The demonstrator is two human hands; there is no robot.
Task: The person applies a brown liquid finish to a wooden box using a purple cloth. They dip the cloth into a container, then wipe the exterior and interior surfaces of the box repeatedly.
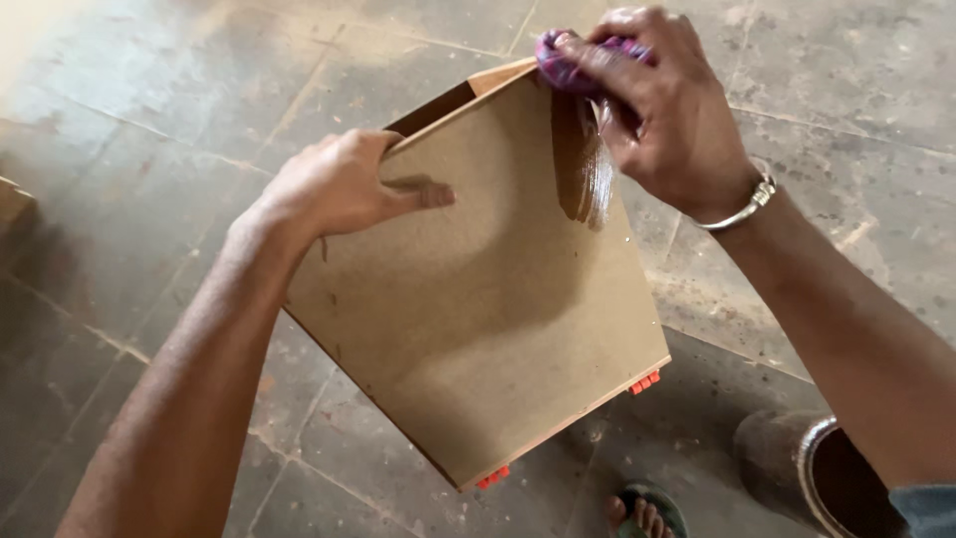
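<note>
Two hands work: left hand grips the wooden box, right hand clamps a purple rag.

A brown fibreboard box is held tilted above the floor, its broad flat panel facing up and its open end turned away. The panel is plain and matt, with a wet, darker brown streak near its upper right edge. Small orange plastic pieces stick out along its lower edge. A crumpled purple cloth is pressed against the top right corner of the panel, just above the streak, bunched into a tight wad and partly covered by fingers.
</note>
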